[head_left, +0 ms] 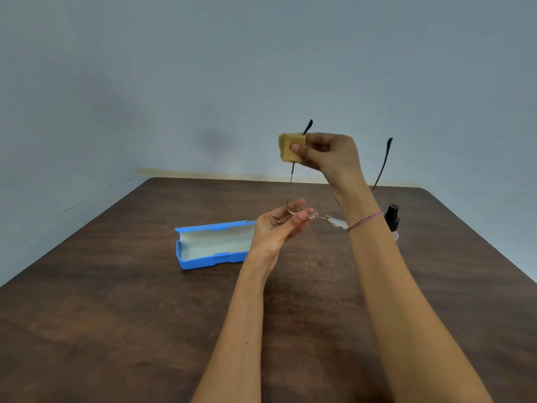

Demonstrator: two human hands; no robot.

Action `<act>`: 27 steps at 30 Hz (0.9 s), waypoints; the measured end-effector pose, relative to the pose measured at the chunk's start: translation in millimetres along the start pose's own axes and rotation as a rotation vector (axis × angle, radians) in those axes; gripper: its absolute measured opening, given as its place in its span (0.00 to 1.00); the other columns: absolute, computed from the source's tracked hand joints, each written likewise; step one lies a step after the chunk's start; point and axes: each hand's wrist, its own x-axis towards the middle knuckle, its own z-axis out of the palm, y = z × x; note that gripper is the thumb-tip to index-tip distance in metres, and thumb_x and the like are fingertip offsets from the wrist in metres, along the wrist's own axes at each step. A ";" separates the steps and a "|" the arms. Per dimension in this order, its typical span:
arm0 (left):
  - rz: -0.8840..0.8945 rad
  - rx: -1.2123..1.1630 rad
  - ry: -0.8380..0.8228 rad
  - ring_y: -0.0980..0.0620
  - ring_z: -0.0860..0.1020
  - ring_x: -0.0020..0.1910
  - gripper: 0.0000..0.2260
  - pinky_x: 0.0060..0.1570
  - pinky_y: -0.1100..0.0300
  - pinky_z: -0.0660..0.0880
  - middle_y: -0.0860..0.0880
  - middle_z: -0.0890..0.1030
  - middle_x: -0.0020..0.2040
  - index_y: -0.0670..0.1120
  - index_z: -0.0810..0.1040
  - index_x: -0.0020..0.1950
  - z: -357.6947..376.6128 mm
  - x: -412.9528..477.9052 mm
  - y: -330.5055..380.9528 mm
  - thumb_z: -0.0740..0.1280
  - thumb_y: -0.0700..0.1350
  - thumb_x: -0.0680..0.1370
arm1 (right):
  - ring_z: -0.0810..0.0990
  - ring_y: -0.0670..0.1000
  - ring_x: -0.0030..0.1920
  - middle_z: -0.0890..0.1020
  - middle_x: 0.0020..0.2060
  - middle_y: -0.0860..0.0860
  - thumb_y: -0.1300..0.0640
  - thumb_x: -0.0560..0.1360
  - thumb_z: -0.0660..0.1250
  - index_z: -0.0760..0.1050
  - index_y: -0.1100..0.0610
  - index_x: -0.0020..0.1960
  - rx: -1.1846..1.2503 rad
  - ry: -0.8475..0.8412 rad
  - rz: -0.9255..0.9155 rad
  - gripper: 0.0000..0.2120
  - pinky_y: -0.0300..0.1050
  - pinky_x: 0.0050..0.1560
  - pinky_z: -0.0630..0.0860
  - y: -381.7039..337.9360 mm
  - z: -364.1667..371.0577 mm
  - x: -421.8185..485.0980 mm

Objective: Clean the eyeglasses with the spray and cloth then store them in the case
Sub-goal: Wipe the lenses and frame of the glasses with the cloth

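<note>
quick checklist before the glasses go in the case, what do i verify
1. Case open on the table: ok.
2. Left hand grips the eyeglasses at the front frame: ok.
3. Temples folded: not ok, both stick up, spread.
4. Cloth off the frame: not ok, right hand pinches it round one temple.
5. Lenses clean: cannot tell.
6. Spray bottle clear of the case: ok, upright, far to its right.

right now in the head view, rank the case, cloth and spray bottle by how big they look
case: largest by far
cloth and spray bottle: look alike, and the bottle is partly hidden, so unranked
</note>
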 end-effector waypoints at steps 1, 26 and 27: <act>0.003 -0.001 -0.002 0.50 0.82 0.52 0.18 0.49 0.63 0.79 0.46 0.85 0.47 0.44 0.80 0.54 0.4 0.0 0.1 0.72 0.43 0.65 | 0.84 0.53 0.45 0.83 0.42 0.58 0.66 0.69 0.73 0.79 0.65 0.52 -0.003 0.009 -0.031 0.11 0.42 0.46 0.81 -1.8 -0.1 0.1; 0.071 -0.010 0.021 0.52 0.83 0.48 0.14 0.50 0.62 0.79 0.47 0.85 0.44 0.43 0.79 0.56 1.3 -1.5 2.5 0.70 0.40 0.70 | 0.82 0.49 0.40 0.83 0.40 0.56 0.65 0.68 0.74 0.79 0.65 0.52 -0.172 -0.190 0.067 0.12 0.38 0.43 0.80 0.9 0.9 1.1; 0.081 -0.018 0.030 0.52 0.83 0.47 0.12 0.51 0.62 0.79 0.47 0.85 0.44 0.43 0.79 0.55 1.3 -1.3 3.0 0.69 0.38 0.72 | 0.82 0.49 0.39 0.83 0.40 0.56 0.65 0.68 0.74 0.79 0.65 0.51 -0.242 -0.266 0.107 0.13 0.37 0.43 0.80 3.6 1.4 -0.1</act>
